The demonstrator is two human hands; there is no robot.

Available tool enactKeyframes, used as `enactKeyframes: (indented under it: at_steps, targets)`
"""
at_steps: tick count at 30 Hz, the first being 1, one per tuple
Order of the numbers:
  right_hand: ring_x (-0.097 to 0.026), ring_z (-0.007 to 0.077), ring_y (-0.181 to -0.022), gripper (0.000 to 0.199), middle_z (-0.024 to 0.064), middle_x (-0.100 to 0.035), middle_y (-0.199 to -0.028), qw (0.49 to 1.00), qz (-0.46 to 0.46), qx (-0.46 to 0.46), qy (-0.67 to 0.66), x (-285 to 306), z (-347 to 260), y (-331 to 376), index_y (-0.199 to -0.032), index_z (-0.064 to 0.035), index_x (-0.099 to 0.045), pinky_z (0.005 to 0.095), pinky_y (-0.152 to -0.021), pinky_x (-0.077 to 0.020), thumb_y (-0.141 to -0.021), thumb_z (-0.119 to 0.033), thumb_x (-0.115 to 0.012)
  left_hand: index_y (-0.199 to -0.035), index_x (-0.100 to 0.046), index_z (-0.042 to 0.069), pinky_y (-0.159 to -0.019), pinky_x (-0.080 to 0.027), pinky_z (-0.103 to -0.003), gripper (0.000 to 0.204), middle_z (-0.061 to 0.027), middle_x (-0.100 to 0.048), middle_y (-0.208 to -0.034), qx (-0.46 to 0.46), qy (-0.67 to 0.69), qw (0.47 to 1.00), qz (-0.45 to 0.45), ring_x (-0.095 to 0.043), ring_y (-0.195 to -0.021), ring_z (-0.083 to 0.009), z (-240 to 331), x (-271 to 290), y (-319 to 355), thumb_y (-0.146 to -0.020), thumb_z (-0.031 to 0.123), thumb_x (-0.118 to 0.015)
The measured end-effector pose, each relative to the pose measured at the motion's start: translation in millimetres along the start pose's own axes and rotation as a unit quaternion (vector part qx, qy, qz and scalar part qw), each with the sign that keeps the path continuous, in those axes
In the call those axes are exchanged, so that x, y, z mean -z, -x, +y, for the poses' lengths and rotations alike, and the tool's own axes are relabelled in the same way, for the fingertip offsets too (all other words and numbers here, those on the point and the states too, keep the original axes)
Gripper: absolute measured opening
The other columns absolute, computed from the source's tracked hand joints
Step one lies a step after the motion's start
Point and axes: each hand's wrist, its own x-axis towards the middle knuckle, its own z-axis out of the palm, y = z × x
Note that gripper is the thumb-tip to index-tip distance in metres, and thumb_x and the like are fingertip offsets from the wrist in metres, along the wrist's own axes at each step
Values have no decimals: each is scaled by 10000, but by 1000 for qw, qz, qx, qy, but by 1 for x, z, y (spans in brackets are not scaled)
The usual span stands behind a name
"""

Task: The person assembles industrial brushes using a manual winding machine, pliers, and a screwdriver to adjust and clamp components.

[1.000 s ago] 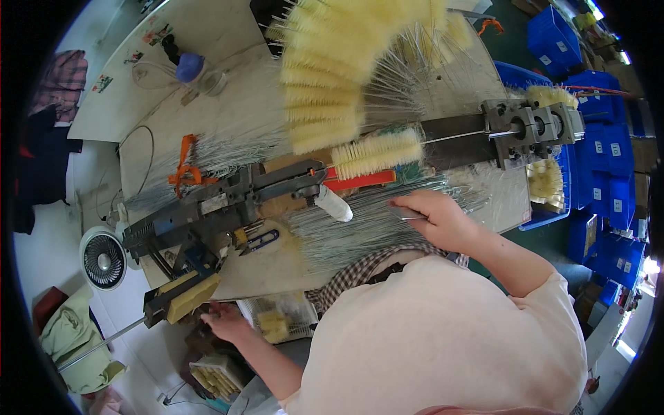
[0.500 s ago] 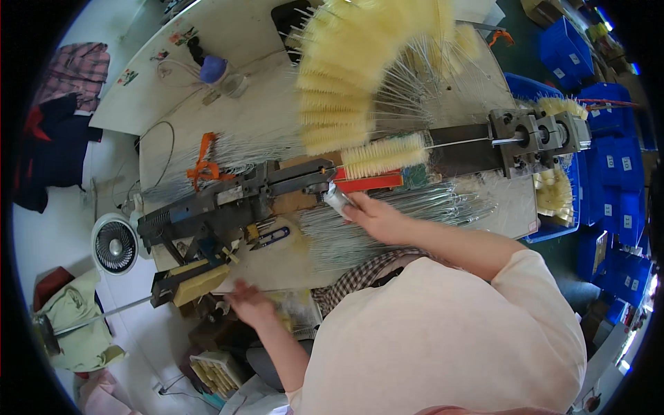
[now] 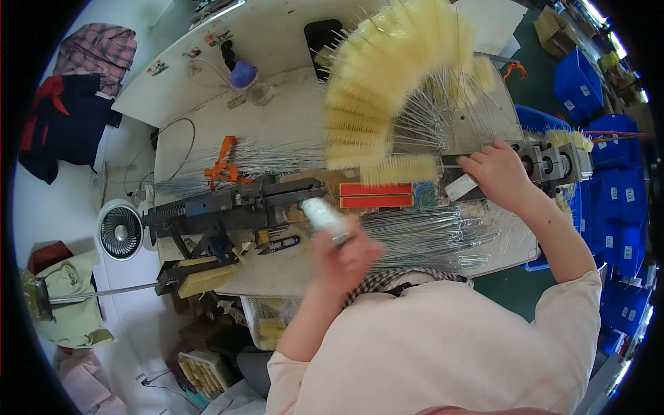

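Note:
My left hand (image 3: 346, 257), smeared by motion, is wrapped round a white cylindrical handle (image 3: 324, 218) beside the jaw end of the dark metal clamp (image 3: 277, 192). To the right, my right hand (image 3: 498, 176) curls its fingers over the wire stem of a pale yellow bristle brush (image 3: 400, 170). The palm hides most of that stem. Between the brush's left end and the clamp's tip there is a gap. A flat white piece (image 3: 460, 187) lies under my right fingers; whether I hold it is unclear. Behind my right hand stands the metal chuck block (image 3: 550, 162).
Finished-looking yellow brushes (image 3: 360, 104) fan out at the back. Bent wires (image 3: 422, 235) lie in front, near a red tray (image 3: 375, 196) and blue-handled snips (image 3: 280, 244). A fan (image 3: 119, 229) stands left; blue bins (image 3: 577, 83) are stacked right.
My right hand has left the white handle and moved right to the brush's stem. My left hand has come up from the lower left onto the handle. The brush's left end is now clear of the clamp.

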Motion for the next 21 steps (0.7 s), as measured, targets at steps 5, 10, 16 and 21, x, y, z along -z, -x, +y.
enactKeyframes:
  at_steps: [5, 10, 16, 21]
  targets:
    - [-582, 269, -720, 139, 62, -593, -738, 976, 151, -159, 1, -9, 13, -36, -875, -87, -557, 395, -652, -451, -737, -96, -564, -906, -510, 130, -648, -331, -247, 388, 57, -540, -612, -6, -71, 997, 44, -498, -588, -53, 20, -18, 14, -855, 514, -490]
    - [-585, 294, -736, 160, 79, -598, -778, 972, 98, -206, -61, -18, 5, -65, -934, -78, -567, 394, -660, -463, -777, -97, -544, -913, -561, 77, -606, -384, -274, 373, 34, -586, -597, 116, -490, 805, 314, -529, -525, -121, 4, -18, 4, -861, 444, -514]
    - [-589, 300, -774, 232, 91, -612, -837, 959, 161, -104, -208, -12, -11, 25, -1004, -98, -603, 401, -667, -468, -777, -134, -570, -945, -601, 72, -701, -441, -367, 225, -78, -614, -886, -14, -959, 282, 26, -581, -776, -236, 20, -82, -52, -813, 254, -605]
    - [-592, 306, -787, 164, 87, -616, -798, 935, -270, -189, -133, -47, -35, 75, -882, -98, -623, 400, -664, -470, -746, -190, -616, -1401, -192, 111, -1098, -70, -468, 981, -116, -138, -1457, 10, -984, -130, -121, -93, -1358, -251, 31, -39, -167, -658, 568, -643]
